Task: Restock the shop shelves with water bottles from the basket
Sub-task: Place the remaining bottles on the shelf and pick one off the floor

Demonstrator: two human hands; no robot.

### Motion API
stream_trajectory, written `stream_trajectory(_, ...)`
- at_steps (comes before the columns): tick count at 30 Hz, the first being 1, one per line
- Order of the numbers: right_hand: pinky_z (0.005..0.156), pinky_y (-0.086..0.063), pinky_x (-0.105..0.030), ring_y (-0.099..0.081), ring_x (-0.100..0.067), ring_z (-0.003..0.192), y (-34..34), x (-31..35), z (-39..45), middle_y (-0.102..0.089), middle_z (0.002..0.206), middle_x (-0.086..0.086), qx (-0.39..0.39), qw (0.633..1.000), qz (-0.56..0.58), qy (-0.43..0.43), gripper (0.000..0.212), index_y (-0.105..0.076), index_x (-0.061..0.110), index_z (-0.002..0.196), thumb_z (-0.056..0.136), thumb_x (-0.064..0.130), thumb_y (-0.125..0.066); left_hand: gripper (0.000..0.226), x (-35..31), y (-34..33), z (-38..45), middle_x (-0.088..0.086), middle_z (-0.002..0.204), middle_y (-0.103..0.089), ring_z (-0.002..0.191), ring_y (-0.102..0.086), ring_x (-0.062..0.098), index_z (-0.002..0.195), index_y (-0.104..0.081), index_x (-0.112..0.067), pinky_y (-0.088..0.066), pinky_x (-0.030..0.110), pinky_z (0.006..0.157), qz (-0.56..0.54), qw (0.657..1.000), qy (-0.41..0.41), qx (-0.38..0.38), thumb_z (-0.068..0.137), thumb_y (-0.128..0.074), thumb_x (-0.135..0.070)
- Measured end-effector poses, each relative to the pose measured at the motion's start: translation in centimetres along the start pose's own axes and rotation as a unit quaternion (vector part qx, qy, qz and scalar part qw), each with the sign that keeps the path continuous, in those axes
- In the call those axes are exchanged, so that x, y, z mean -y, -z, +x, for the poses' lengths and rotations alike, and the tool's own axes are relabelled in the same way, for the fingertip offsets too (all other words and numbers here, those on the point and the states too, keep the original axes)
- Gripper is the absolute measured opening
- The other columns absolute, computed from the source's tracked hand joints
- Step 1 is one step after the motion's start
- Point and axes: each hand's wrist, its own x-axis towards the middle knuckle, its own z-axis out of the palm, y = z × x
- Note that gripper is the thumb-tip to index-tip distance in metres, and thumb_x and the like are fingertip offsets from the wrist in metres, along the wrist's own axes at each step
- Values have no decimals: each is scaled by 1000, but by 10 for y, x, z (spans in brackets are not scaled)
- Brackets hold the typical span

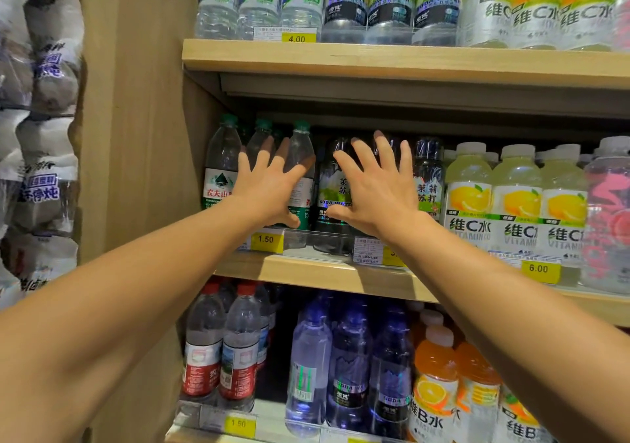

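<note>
Hands (327, 187) spread flat against middle-shelf water bottles (300, 170).

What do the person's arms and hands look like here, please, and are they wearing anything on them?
Both arms are bare from the frame edge to the fingertips: no sleeves, gloves, watch, bracelets or rings show on the left hand or the right hand. The nails look short and unpainted.

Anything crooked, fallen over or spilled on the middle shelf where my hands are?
Nothing stands out. The green-capped bottles behind the left hand and the soda water bottles by the right hand stand upright.
</note>
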Motion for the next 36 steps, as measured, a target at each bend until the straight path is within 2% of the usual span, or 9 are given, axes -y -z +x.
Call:
stream_trajectory(3,116,-1,-62,-2,-37,148,-2,1,0,-18,160,-4,-4,1000,-10,-2,92,-20,31,150,77,74,-56,112,-4,2,1,13,160,-23,149,-5,41,155,-9,-36,-6,68,116,24,1000,8,5,69,-71,-71)
stream_trajectory(5,116,-1,-62,-2,-38,148,-4,1,0,-18,159,-5,-10,1000,-16,-3,92,-20,31,150,77,74,-56,115,-5,0,3,12,163,-16,150,0,40,155,-4,-37,-4,68,116,40,999,12,0,68,-69,-75)
stream_trajectory(8,116,-1,-61,-2,-38,148,-6,1,0,-19,159,-5,-12,1000,-21,-5,92,-22,31,150,77,74,-57,121,-5,-6,8,10,166,7,150,13,40,154,9,-43,1,69,116,48,999,11,-11,66,-66,-79)
stream_trajectory(10,116,-1,-61,-1,-38,148,-6,2,0,-18,159,-5,-13,1000,-20,-5,91,-22,30,149,77,73,-57,122,-4,-10,10,9,165,13,149,16,39,153,12,-43,3,70,115,54,998,13,-11,67,-65,-80)
stream_trajectory(16,116,-2,-61,0,-39,148,-6,7,1,-18,159,-6,-12,1000,-18,-4,90,-24,28,149,77,70,-59,121,-4,-16,16,11,164,18,148,21,39,152,16,-42,7,70,114,55,998,22,2,69,-65,-78)
stream_trajectory(25,116,0,-61,0,-39,148,-3,12,0,-18,159,-6,-7,1000,-8,-3,88,-26,28,148,78,68,-60,117,-5,-17,17,12,164,14,148,22,39,153,11,-42,7,69,114,50,998,23,-5,72,-66,-75)
stream_trajectory(28,116,-1,-62,1,-38,148,-2,13,-2,-16,160,-6,8,1000,2,-11,87,-24,29,149,79,69,-58,108,-1,-15,14,9,166,7,149,20,39,156,0,-41,6,69,115,27,999,18,-3,76,-63,-74)
stream_trajectory(32,117,-1,-60,4,-36,149,2,20,-17,-12,161,-5,20,999,32,-27,86,-20,29,151,82,68,-54,84,1,-5,-6,10,160,-24,150,-3,39,153,-20,-32,-6,65,117,-65,997,14,-28,86,-58,-64)
stream_trajectory(36,117,-2,-59,3,-35,149,9,39,-48,-13,162,-4,34,994,87,-51,88,-21,30,152,81,69,-55,79,3,-5,-51,4,162,-24,152,-8,31,155,-23,-32,-11,60,120,-225,971,15,-82,89,-61,-54)
